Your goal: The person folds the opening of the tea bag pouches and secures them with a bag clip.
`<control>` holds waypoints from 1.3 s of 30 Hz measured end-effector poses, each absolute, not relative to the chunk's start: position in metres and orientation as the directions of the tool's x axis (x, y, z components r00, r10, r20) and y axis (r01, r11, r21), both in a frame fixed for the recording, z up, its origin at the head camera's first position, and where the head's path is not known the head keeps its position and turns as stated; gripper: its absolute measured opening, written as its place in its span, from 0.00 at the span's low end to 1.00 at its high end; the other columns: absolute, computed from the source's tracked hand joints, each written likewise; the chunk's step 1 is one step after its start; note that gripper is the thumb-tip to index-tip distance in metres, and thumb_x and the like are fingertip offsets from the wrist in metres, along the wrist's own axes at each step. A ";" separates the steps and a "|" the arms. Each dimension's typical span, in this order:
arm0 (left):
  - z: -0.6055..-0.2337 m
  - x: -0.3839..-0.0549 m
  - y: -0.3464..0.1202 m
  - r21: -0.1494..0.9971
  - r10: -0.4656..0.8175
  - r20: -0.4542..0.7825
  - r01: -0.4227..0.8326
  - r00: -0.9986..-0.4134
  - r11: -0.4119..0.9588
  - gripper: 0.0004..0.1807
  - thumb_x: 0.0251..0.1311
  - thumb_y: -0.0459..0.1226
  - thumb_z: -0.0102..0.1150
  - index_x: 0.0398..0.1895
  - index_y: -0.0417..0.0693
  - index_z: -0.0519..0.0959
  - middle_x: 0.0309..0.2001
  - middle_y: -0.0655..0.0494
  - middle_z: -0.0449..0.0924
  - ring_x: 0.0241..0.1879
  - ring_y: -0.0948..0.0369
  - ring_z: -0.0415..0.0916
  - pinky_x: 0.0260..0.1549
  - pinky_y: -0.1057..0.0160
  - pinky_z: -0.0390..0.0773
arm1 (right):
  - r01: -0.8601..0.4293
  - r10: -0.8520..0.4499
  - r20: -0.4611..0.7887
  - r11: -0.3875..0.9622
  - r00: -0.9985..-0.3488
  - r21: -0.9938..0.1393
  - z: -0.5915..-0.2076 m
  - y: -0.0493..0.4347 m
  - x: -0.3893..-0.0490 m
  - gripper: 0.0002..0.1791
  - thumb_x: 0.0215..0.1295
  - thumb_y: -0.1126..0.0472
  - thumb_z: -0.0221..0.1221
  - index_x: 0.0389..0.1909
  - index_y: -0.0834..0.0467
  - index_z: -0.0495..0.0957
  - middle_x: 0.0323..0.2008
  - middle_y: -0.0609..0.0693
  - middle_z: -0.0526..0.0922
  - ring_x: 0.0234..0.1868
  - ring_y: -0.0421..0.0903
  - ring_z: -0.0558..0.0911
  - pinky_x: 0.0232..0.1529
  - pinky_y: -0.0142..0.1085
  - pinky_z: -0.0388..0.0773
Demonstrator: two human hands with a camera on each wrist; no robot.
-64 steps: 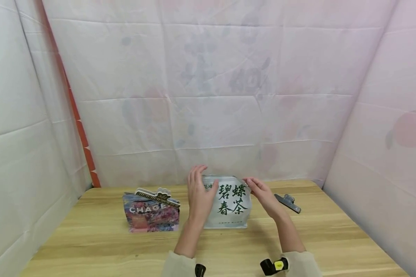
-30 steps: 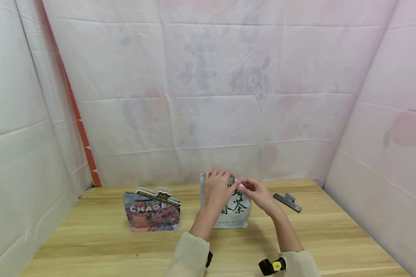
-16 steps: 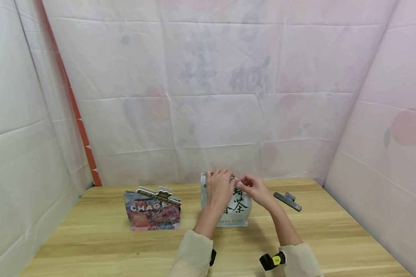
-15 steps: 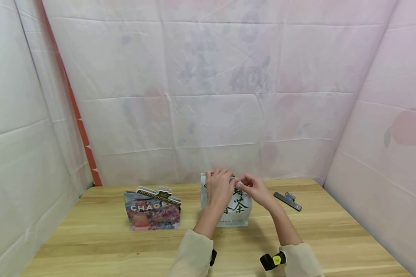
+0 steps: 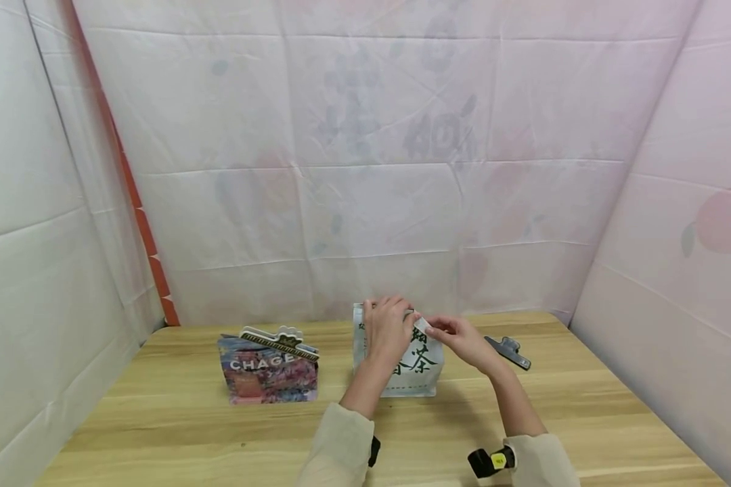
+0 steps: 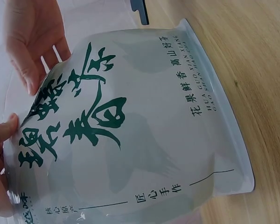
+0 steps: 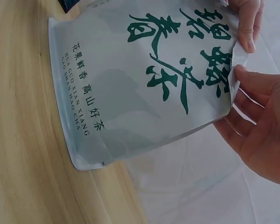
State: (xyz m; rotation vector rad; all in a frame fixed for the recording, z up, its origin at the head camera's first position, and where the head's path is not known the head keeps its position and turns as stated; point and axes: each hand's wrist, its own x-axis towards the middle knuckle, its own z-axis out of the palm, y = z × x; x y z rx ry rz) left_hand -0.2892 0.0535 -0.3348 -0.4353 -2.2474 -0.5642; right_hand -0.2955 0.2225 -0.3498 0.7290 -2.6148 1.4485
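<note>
While the left hand pinches the top edge of the green-lettered tea pouch, the right hand has its grip closed on an upper corner; that pouch stands on the table between the CHAGE pouch and a black clip.

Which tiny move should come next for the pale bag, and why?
Perhaps the right hand should smooth down the slanting top edge of the pale bag: it pinches that edge, while the left hand holds the top alongside.

Diffuse light leaves a soft shadow on the wooden tabletop below the right hand's grip; wrist views look dimmer.
</note>
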 end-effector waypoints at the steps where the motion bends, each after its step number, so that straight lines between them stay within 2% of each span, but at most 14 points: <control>1: -0.335 -0.289 0.053 0.255 0.135 0.747 0.469 -0.651 0.846 0.07 0.52 0.46 0.64 0.28 0.54 0.83 0.30 0.66 0.79 0.36 0.65 0.74 0.40 0.59 0.62 | -0.433 -0.368 0.281 0.445 -0.887 -0.784 -0.351 0.223 -0.296 0.16 0.66 0.59 0.54 0.47 0.68 0.76 0.42 0.56 0.80 0.42 0.49 0.77 0.42 0.36 0.73; 10: -0.334 -0.288 0.052 0.223 0.166 0.694 0.428 -0.701 0.876 0.09 0.56 0.49 0.60 0.32 0.56 0.82 0.34 0.65 0.79 0.39 0.65 0.73 0.41 0.59 0.62 | -0.402 -0.235 0.331 0.413 -0.914 -0.817 -0.358 0.217 -0.299 0.14 0.62 0.63 0.58 0.41 0.70 0.79 0.37 0.57 0.82 0.37 0.45 0.78 0.38 0.34 0.75; 15: -0.333 -0.286 0.049 0.166 0.201 0.654 0.397 -0.730 0.903 0.13 0.57 0.53 0.57 0.35 0.56 0.81 0.36 0.64 0.78 0.41 0.64 0.72 0.42 0.59 0.62 | -0.413 -0.204 0.359 0.413 -0.911 -0.812 -0.361 0.215 -0.301 0.12 0.61 0.65 0.58 0.40 0.71 0.80 0.36 0.58 0.82 0.36 0.44 0.79 0.35 0.32 0.75; 19: -0.334 -0.286 0.047 0.129 0.229 0.639 0.395 -0.734 0.909 0.16 0.55 0.55 0.58 0.37 0.56 0.81 0.37 0.64 0.77 0.42 0.63 0.71 0.42 0.60 0.62 | -0.400 -0.194 0.350 0.409 -0.916 -0.820 -0.361 0.215 -0.300 0.12 0.61 0.64 0.59 0.40 0.70 0.80 0.36 0.58 0.82 0.36 0.45 0.79 0.36 0.32 0.75; 24: -0.333 -0.286 0.046 0.109 0.244 0.626 0.393 -0.741 0.913 0.16 0.56 0.53 0.58 0.39 0.54 0.80 0.38 0.63 0.77 0.42 0.63 0.71 0.44 0.60 0.63 | -0.393 -0.213 0.334 0.392 -0.918 -0.831 -0.359 0.217 -0.299 0.13 0.61 0.64 0.59 0.41 0.71 0.80 0.37 0.58 0.82 0.36 0.45 0.79 0.36 0.31 0.75; 32: -0.333 -0.287 0.047 0.120 0.239 0.627 0.395 -0.741 0.911 0.14 0.57 0.52 0.57 0.39 0.55 0.80 0.38 0.64 0.78 0.42 0.63 0.71 0.46 0.60 0.62 | -0.428 -0.351 0.294 0.409 -0.889 -0.806 -0.357 0.232 -0.293 0.15 0.65 0.63 0.55 0.46 0.69 0.77 0.40 0.58 0.81 0.38 0.48 0.78 0.38 0.34 0.75; 39: -0.333 -0.288 0.046 0.134 0.238 0.628 0.405 -0.741 0.905 0.13 0.57 0.51 0.57 0.38 0.55 0.80 0.38 0.64 0.78 0.43 0.63 0.72 0.46 0.59 0.62 | -0.448 -0.343 0.318 0.427 -0.884 -0.785 -0.365 0.238 -0.294 0.12 0.64 0.66 0.55 0.43 0.70 0.78 0.38 0.58 0.81 0.36 0.46 0.80 0.35 0.33 0.76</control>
